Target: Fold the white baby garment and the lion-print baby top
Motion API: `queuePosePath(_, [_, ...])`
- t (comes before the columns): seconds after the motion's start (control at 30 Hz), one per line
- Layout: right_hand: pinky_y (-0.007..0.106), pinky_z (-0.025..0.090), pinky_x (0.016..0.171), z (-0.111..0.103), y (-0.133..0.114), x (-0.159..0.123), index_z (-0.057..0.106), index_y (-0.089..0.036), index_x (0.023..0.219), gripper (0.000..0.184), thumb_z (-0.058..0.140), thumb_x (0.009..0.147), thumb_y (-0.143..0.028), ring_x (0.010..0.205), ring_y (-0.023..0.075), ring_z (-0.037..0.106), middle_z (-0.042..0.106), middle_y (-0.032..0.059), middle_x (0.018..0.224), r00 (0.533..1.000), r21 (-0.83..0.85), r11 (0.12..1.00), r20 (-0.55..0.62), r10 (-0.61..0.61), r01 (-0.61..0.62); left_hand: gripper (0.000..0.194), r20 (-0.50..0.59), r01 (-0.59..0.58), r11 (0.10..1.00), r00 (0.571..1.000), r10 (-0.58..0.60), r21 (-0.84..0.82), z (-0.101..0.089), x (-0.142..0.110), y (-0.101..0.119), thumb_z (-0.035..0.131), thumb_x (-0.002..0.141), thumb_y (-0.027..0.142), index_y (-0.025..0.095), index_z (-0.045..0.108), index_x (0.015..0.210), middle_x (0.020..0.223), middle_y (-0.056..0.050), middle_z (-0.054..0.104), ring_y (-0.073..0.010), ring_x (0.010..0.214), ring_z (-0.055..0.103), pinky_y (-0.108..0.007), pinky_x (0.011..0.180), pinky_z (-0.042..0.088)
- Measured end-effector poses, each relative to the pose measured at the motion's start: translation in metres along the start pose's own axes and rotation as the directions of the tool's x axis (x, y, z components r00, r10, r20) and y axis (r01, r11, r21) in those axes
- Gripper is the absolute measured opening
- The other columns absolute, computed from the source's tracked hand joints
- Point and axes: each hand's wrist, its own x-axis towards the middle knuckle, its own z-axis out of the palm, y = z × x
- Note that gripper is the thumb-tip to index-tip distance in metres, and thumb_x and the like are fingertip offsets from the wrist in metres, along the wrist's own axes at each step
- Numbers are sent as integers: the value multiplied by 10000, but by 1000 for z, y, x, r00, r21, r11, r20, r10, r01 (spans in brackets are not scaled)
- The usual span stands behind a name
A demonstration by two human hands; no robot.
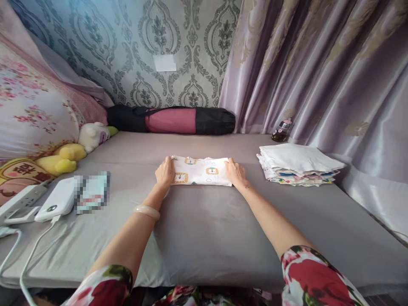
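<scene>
A folded white cloth with a print of tan and green figures lies in the middle of the grey-covered surface. At its left end, my left hand is closed on the edge. My right hand grips the opposite end in the same way. Between the hands the cloth forms a wide, flat strip, its far edge slightly wavy. Its exact kind of garment or cloth cannot be made out. To the right of my right hand sits a stack of folded cloths, a plain white one on top.
Along the wall lies a long black and pink bag. Plush toys line the left side. Nearer are a white power bank, a power strip with cables and a blurred packet. A small dark bottle stands by the curtain.
</scene>
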Motion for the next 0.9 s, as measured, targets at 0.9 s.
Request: queuePosePath(0.9, [386, 461, 917, 11, 3, 28, 537, -138, 1255, 382, 302, 1027, -335, 1130, 289, 639, 674, 188, 1172, 989, 57, 993, 109, 102, -108, 400, 141, 30, 998, 989, -37, 52, 13, 28, 3, 271, 1001, 364, 130, 541, 1181, 1200, -222, 663, -347, 1099, 645, -444, 887, 475])
